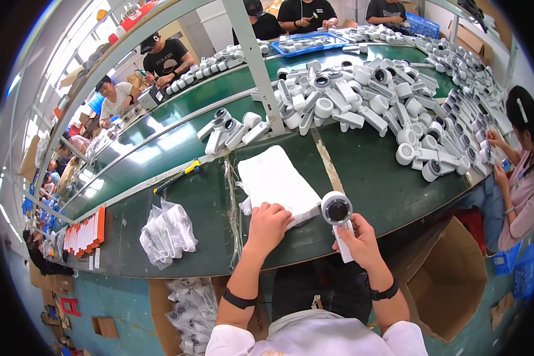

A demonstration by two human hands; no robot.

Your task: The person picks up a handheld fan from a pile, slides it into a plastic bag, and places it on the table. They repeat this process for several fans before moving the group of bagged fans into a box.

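Observation:
My right hand (359, 242) is closed round the handle of a white handheld fan (337, 209). Its round head, dark in the middle, points up and stands over the near right corner of a stack of thin white plastic bags (276, 178). On the near left edge of that stack lies my left hand (268, 226), its fingers curled onto the bags. Whether a single bag is pinched there is hard to make out. To the left, a bundle of wrapped white pieces (167, 232) in clear plastic rests on the green table (124, 255).
A large heap of white fans (362, 95) covers the far right, with a few more fans (231, 130) beyond the bags. A yellow-and-black cutter (178, 176) and orange-and-white cards (85, 231) lie left. Open cartons (442, 279) flank me below. A co-worker (525, 172) sits at right.

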